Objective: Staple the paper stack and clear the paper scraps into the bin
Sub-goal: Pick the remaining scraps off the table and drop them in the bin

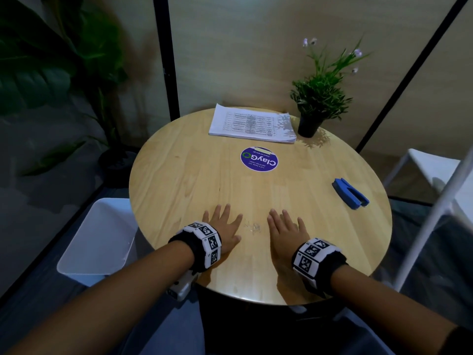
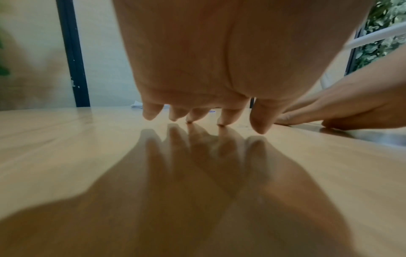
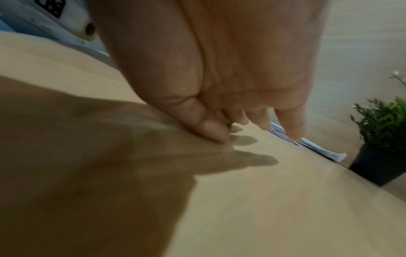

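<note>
Fingers straight and slightly spread on both the left hand [image 1: 225, 228] and right hand [image 1: 285, 230], palms down on the round wooden table [image 1: 184, 180], holding nothing, with a few tiny pale scraps [image 1: 252, 226] between them near the front edge. Farther out: blue stapler [image 1: 350, 193] lying well to the right, paper stack [image 1: 252, 124] squared at the far edge beside a potted plant [image 1: 316, 108], white bin [image 1: 98, 242] below the table's left side. Probably late in the task: stapling cannot be confirmed from here, scraps seemingly still to be swept into the bin.
</note>
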